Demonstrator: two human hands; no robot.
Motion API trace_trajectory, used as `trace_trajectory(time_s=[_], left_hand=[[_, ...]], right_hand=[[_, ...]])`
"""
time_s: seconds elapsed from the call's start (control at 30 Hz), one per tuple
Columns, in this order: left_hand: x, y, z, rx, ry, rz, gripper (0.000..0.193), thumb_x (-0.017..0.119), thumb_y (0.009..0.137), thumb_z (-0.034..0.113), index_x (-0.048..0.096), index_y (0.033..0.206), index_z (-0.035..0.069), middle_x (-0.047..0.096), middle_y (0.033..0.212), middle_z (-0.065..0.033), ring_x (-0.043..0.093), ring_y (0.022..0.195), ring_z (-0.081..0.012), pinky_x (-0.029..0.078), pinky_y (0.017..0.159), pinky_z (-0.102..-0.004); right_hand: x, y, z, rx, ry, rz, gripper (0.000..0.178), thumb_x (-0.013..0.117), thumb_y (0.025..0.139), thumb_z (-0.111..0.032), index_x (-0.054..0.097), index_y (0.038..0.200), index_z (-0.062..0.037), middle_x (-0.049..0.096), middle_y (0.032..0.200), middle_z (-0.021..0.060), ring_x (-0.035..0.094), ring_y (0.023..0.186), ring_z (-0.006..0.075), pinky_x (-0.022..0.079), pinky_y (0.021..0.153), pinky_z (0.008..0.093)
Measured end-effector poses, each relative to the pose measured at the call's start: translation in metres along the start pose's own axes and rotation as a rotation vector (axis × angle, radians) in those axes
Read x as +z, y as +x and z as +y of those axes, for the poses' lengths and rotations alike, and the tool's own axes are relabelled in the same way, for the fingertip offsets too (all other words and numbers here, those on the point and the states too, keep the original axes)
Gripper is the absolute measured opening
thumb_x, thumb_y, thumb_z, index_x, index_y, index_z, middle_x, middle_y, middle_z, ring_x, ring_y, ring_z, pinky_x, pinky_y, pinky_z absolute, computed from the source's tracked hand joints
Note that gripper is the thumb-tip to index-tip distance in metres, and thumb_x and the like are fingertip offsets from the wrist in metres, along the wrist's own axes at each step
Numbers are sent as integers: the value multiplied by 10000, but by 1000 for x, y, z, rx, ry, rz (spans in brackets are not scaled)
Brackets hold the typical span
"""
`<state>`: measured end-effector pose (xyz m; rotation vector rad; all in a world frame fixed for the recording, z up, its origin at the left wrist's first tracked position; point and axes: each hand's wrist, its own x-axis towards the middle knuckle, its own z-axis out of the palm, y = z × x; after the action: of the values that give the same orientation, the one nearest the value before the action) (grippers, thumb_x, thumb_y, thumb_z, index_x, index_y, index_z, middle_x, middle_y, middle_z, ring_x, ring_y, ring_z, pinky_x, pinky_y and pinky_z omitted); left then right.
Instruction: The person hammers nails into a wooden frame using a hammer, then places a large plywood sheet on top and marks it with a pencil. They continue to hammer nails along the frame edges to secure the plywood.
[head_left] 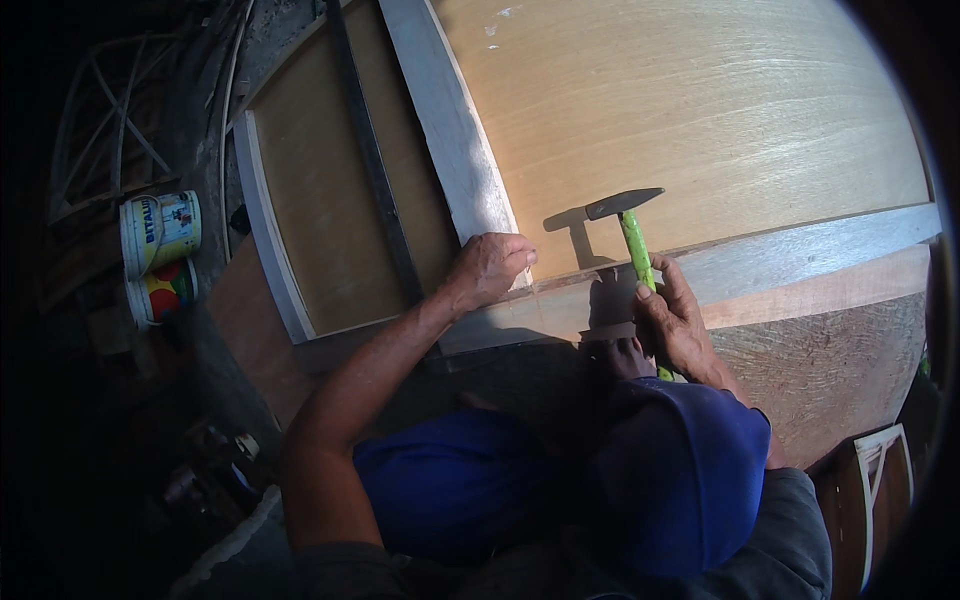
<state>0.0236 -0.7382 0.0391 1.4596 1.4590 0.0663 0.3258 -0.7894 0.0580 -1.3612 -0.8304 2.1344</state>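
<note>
My right hand [679, 320] grips the bright green handle of a hammer [634, 245]. Its dark head is raised above the wooden frame rail [800, 260], and its shadow falls on the plywood panel. To the left, my left hand [490, 268] is closed, fingers pressed together, at the near end of a pale wooden batten [445, 120]. Whatever its fingertips may hold is too small to make out. The batten meets the rail just beside this hand. Beyond both hands spreads the large light plywood panel [700, 110].
A second framed panel [265, 190] lies at the left, crossed by a dark bar [372, 160]. Two stacked paint buckets [160, 235] stand farther left. Blue cloth [690, 470] covers my legs below the rail. A white slatted frame [870, 500] is at the lower right.
</note>
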Motion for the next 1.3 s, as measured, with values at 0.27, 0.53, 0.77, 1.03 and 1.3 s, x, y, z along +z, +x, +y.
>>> trace_trajectory(time_s=[0.27, 0.53, 0.77, 1.03, 1.3], left_hand=[[7, -1, -13, 297, 188, 37, 307, 600, 937, 277, 722, 1008, 5, 721, 897, -185, 706, 801, -320, 547, 751, -397], [4, -6, 1, 258, 318, -12, 231, 552, 964, 189, 681, 866, 25, 670, 872, -154, 694, 802, -346, 566, 725, -445], [6, 0, -9, 212, 258, 33, 285, 589, 931, 260, 707, 947, 0, 697, 841, -192, 695, 777, -331, 533, 712, -403], [2, -3, -5, 195, 197, 19, 292, 587, 925, 274, 704, 919, 6, 681, 813, -205, 683, 743, -341, 525, 705, -418], [4, 2, -2, 60, 136, 13, 304, 589, 918, 280, 711, 892, 2, 678, 802, -214, 681, 740, -352, 529, 707, -433]], right_hand=[[7, 8, 32, -166, -355, -28, 564, 515, 1073, -284, 326, 1588, -153, 636, 1307, 162, 589, 1017, 210, 470, 946, 339], [21, 10, 19, -209, -416, 5, 563, 493, 1081, -207, 292, 1607, -200, 679, 1060, 89, 527, 763, 124, 477, 738, 284], [19, 9, 5, -114, -438, -25, 566, 487, 1087, -233, 276, 1611, -200, 678, 1131, 68, 463, 715, 111, 460, 698, 274], [14, 17, -9, -96, -530, -119, 560, 468, 1093, -230, 271, 1615, -186, 622, 1012, 40, 444, 706, 101, 460, 677, 273], [-1, 31, -4, -384, -801, -119, 554, 454, 1093, -229, 270, 1613, -175, 661, 1110, 126, 580, 863, 183, 490, 815, 328]])
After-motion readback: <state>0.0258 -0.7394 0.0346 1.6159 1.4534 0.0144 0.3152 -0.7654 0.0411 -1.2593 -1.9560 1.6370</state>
